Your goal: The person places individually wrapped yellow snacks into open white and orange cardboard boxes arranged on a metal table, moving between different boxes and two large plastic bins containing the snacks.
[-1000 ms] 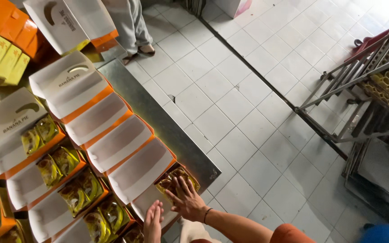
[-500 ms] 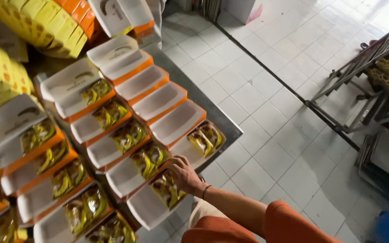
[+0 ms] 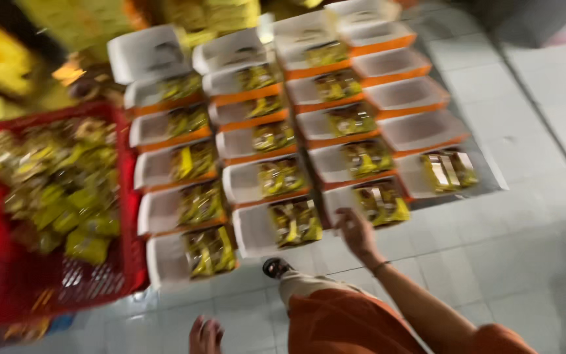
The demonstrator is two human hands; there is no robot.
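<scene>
Orange-sleeved right hand (image 3: 356, 233) at 5 o'clock, fingers spread loose and holding nothing, hovering just beside nearest white box (image 3: 369, 203) of yellow packets; half a second earlier lay farther into the rows, over a filled box. Left hand (image 3: 206, 335) at 6 o'clock, only fingertips in view, grip impossible to tell. Swung leftward since then: red crate (image 3: 8, 288) at 9 o'clock newly in sight, heaped with yellow packets (image 3: 67, 190). White orange-edged boxes (image 3: 276, 177) in rows from centre to 12 o'clock, most with packets; three at 1 o'clock (image 3: 404, 95) bare. Grey tiled floor (image 3: 532, 262) at 3 o'clock
</scene>
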